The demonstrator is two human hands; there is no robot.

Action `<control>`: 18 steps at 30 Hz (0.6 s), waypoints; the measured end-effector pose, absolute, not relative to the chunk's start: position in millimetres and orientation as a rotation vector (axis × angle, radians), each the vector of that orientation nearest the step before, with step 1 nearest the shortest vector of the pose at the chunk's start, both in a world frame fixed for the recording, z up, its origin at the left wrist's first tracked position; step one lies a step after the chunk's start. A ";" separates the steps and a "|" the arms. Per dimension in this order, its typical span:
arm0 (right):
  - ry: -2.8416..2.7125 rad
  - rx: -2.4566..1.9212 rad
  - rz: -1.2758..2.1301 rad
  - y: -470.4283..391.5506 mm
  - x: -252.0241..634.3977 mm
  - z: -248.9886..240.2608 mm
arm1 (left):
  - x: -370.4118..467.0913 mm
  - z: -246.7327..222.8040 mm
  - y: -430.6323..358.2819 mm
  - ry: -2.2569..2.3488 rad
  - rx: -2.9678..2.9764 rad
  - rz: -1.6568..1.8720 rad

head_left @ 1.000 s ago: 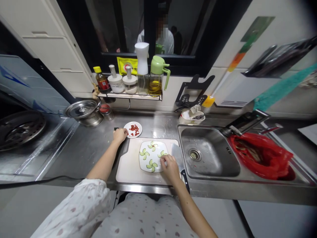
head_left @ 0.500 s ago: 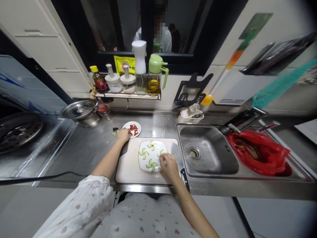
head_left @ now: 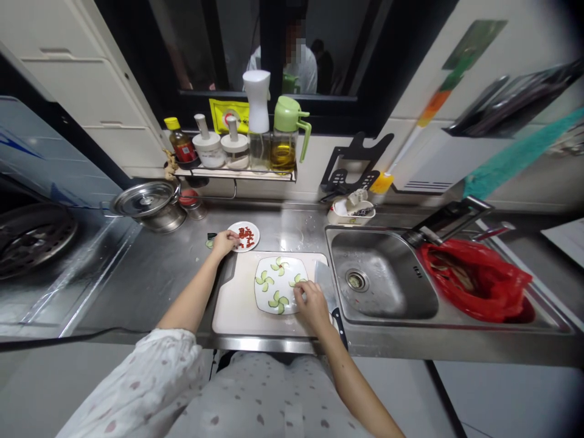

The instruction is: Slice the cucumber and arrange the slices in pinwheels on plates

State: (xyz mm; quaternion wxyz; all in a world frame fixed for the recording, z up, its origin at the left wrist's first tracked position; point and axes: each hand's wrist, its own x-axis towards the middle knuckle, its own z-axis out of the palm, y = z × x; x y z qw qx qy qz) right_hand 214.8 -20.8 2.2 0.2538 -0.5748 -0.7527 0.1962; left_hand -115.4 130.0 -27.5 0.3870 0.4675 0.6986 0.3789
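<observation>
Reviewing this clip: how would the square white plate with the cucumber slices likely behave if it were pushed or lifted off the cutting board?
The square plate looks like glazed ceramic, so probably stiff, fairly heavy and breakable. Lying flat on the smooth cutting board, it would likely slide rather than tip. The loose cucumber slices may shift if it tilts; the right hand rests at its edge.

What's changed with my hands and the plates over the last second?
The left hand shifted slightly right along the near edge of the small red-topped dish, uncovering green scraps. The right hand stayed on the square plate; the knife is unmoved.
</observation>
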 end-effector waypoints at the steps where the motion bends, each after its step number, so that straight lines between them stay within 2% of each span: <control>1: -2.047 -1.558 0.536 -20.7 214.4 2.2 | -115.2 -27.7 128.3 1.703 1.120 1.031; 7: -2.045 -1.555 0.555 -19.5 211.3 3.1 | -106.8 -16.2 112.5 1.471 1.029 1.217; 18: -2.005 -1.498 0.590 -14.8 206.1 8.1 | -70.0 16.1 88.7 1.266 1.178 1.190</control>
